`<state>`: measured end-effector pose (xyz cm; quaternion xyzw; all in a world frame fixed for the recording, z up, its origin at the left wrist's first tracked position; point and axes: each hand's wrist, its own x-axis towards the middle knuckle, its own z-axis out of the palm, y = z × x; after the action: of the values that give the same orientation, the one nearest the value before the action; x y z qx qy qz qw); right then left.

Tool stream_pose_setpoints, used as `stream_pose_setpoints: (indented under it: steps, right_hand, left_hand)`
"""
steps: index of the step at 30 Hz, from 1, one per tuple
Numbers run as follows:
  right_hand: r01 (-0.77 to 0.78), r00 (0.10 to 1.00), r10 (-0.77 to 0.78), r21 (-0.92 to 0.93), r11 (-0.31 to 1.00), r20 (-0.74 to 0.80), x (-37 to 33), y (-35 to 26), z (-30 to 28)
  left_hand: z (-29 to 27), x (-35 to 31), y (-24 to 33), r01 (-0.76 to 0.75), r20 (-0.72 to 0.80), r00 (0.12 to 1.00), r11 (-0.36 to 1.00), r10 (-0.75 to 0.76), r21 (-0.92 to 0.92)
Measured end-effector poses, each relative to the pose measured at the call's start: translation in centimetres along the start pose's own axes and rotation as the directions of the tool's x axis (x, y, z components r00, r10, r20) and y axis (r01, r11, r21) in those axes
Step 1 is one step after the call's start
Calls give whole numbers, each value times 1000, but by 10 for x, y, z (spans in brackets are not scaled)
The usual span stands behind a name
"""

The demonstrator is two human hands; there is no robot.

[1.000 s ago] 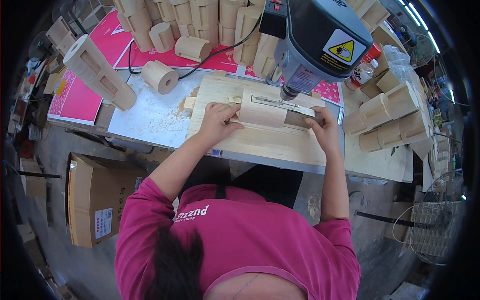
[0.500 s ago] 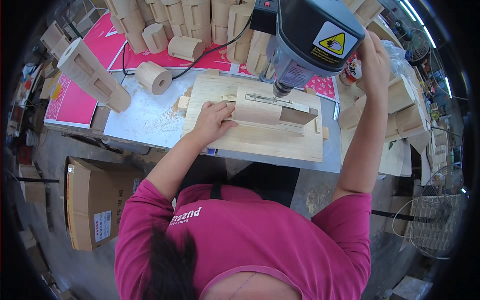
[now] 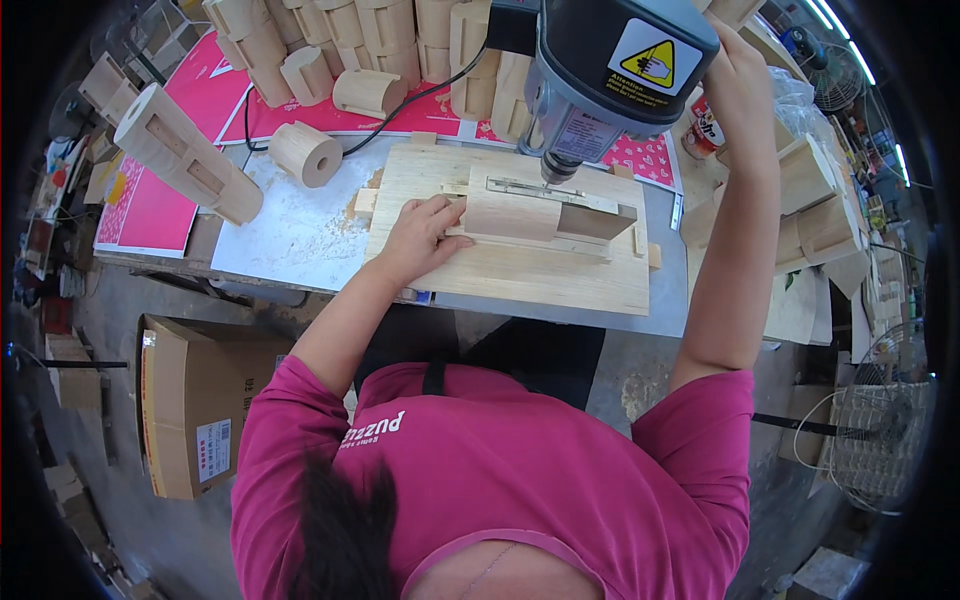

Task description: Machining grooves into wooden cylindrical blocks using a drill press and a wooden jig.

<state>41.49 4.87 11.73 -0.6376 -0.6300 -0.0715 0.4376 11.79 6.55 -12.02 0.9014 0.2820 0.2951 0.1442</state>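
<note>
My left hand (image 3: 425, 238) holds the left end of a pale wooden half-round piece (image 3: 513, 214), fingers and thumb pressed against it. The piece lies in a long wooden jig on a flat board (image 3: 440, 275); a metal strip (image 3: 540, 194) with a slot runs along its top. Right above that strip is the chuck (image 3: 560, 168) of a drill press (image 3: 585, 70); I cannot tell whether the bit touches the wood. My right hand (image 3: 742, 75) is raised at the right side of the drill head, fingers curled behind the housing, where what they grip is hidden.
Several wooden cylinders (image 3: 385, 40) stand at the back on pink printed sheets. One lies on its side (image 3: 305, 155), and a tall slotted one (image 3: 187, 155) stands at the left. A black cable (image 3: 412, 100) crosses the table. An open cardboard box (image 3: 190, 400) is on the floor.
My right hand has risen a little beside the drill head, and the chuck looks slightly higher over the strip. The view has shifted slightly. My left hand stays on the wooden piece.
</note>
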Motion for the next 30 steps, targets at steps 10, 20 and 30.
stream_pose_setpoints:
  steps: [10,20,30]
  right_hand:
    - [130,965,-119,35,991,-233,-138,-33,17]
    - [225,942,-184,122,967,-282,-176,17,73]
    - [25,995,-35,-101,995,-97,-4,-9,0]
  left_hand:
    - [0,-4,-2,41,35,999,999,-40,-2]
    - [3,-4,-2,9,2,1000,1000,-9,-9]
    - [18,16,18,-36,-26,999,995,38,96]
